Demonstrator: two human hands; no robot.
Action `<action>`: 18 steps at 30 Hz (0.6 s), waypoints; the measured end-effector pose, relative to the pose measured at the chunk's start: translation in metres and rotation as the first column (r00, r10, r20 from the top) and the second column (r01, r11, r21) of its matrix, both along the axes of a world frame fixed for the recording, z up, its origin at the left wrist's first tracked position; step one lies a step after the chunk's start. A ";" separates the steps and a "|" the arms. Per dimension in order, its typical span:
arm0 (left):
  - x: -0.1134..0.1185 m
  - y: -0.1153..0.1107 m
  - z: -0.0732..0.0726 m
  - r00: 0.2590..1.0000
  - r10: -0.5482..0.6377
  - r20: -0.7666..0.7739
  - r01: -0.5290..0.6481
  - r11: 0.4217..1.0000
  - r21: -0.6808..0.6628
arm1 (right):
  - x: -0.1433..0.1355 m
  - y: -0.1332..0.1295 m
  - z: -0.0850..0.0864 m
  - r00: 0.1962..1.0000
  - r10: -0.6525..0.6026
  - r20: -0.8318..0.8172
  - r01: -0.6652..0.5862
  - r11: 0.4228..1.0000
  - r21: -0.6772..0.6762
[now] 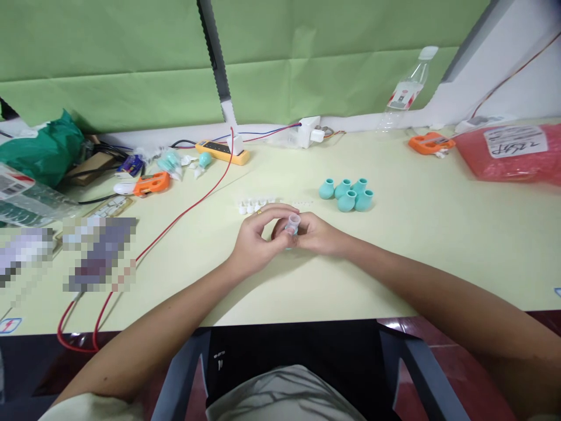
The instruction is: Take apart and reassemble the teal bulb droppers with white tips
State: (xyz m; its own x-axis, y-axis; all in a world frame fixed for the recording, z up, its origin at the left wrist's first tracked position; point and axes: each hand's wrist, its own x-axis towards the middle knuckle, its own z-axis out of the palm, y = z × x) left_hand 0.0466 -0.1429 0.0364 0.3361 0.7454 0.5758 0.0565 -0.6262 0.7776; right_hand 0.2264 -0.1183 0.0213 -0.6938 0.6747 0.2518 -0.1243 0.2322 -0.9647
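Observation:
Over the middle of the table, my left hand (256,237) and my right hand (319,235) meet around one small part. A short clear plastic tube (294,220) with a round open rim points upward, pinched by my left thumb and fingers. Below it, a little teal shows between the fingers; most of that piece is hidden. My right fingers are closed around it from the right. Just beyond my hands lie several small white pieces (249,208) in a row. To their right stand several teal bulb-shaped pieces (347,200) with open necks.
A red cable (184,213) crosses the left side near a yellow power strip (219,151). Orange-handled tools (151,183) lie left and far right (432,143). A clear bottle (407,90) stands at the back, a red plastic package (508,155) at right.

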 end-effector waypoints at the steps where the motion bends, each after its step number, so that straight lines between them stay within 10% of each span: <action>1: 0.000 0.000 0.000 1.000 0.017 -0.012 -0.017 1.000 0.016 | 0.000 0.000 0.000 1.000 -0.007 0.011 0.008 1.000 -0.014; 18: -0.006 0.008 -0.001 0.995 0.050 -0.082 -0.049 0.999 0.012 | 0.003 0.001 0.000 0.988 -0.028 0.152 0.040 0.996 -0.077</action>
